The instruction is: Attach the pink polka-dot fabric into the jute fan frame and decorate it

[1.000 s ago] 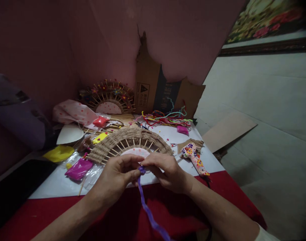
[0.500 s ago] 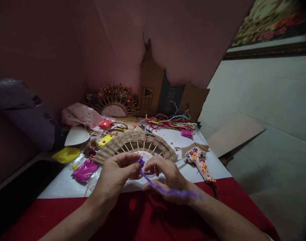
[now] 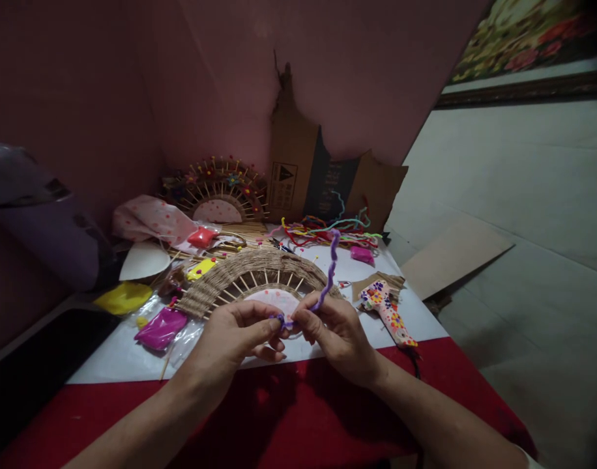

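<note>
A purple pipe cleaner (image 3: 332,267) is held between both hands, its left end bunched into a small looped knot. My left hand (image 3: 244,332) pinches that bunched end between thumb and fingertips. The strand a short way to the right is gripped by my right hand (image 3: 335,329), and its free tail sticks up above those fingers. Just behind the hands lies a half-round fan (image 3: 259,260), woven of brown twine over thin sticks, with a pale dotted centre (image 3: 274,298) partly hidden by my fingers.
Patterned glue gun (image 3: 389,312) on cardboard sits at right. Loose pipe cleaners (image 3: 328,228) lie before torn cardboard (image 3: 298,156). A decorated fan (image 3: 220,189) stands at back left. Magenta (image 3: 160,327) and yellow packets (image 3: 123,298) lie left, near a black slab (image 3: 49,365).
My right hand has closed on the pipe cleaner near the knot. The tail, which trailed down to the right over my wrist, now points upward.
</note>
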The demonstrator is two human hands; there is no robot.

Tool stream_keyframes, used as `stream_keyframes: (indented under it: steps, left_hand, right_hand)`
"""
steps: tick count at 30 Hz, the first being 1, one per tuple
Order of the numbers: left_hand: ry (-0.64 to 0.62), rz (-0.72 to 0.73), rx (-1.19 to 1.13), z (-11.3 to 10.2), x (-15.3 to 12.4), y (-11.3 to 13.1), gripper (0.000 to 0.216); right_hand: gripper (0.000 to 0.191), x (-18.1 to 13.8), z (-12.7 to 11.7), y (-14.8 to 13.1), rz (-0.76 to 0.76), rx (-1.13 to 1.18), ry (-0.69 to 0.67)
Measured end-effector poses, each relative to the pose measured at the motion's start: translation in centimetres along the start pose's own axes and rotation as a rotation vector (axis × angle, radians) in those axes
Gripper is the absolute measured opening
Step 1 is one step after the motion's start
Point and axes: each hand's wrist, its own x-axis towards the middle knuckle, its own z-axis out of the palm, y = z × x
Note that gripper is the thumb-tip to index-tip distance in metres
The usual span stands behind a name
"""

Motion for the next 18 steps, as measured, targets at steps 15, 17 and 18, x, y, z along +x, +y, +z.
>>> stream_keyframes:
  steps: [15, 17, 18]
  left_hand:
    - [0.011, 0.011, 0.021, 0.30, -0.07, -0.05, 0.022]
    - [0.040, 0.020, 0.017, 0.26, 0.03, -0.18, 0.021]
    - [0.049, 0.029, 0.012, 0.22, 0.08, -0.24, 0.021]
  right_hand:
    - [0.013, -0.08, 0.14, 0.17, -0.037, -0.021, 0.006]
    - [0.011, -0.04, 0.21, 0.08, -0.050, -0.047, 0.028]
    - [0.010, -0.01, 0.23, 0.04, -0.057, -0.065, 0.048]
